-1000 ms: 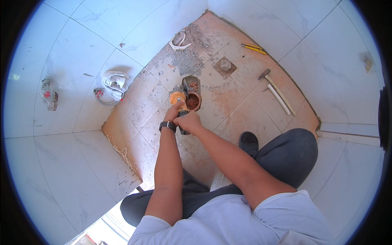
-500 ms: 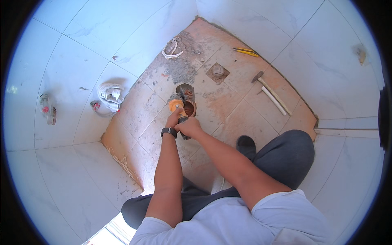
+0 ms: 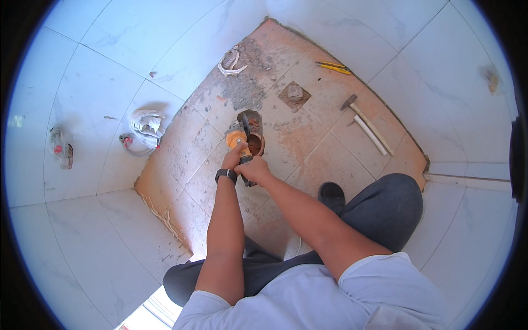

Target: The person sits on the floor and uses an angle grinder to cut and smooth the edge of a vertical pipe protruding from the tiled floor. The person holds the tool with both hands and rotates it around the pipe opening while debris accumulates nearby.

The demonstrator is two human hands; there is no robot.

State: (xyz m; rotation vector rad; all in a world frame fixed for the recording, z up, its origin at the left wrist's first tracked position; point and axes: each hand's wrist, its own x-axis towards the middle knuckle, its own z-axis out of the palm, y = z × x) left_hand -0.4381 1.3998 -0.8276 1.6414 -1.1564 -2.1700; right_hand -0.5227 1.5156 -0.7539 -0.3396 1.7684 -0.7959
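Observation:
An orange and black angle grinder (image 3: 237, 138) is held in both my hands over the tiled floor. My left hand (image 3: 231, 158), with a black watch at the wrist, is closed round its body. Behind it, nearer to me, my right hand (image 3: 255, 169) is closed round the black rear part. The dark disc (image 3: 246, 125) of the grinder stands on edge at the left side of a rough oblong hole (image 3: 254, 122) in the floor. Reddish rubble and a round pipe opening (image 3: 255, 145) show in the hole. Whether the disc touches the hole's edge I cannot tell.
Grey rubble (image 3: 246, 93) and a white curved strip (image 3: 232, 65) lie beyond the hole. A square cutout (image 3: 295, 96) holds a grey lump. To the right are yellow-handled pliers (image 3: 334, 67), a hammer (image 3: 369, 122) and a white tube (image 3: 369, 135). A white bundle (image 3: 146, 129) sits by the left wall.
The grinder and both hands have shifted very slightly left, staying at the hole's left edge. My view has moved a little; both hands keep their grip.

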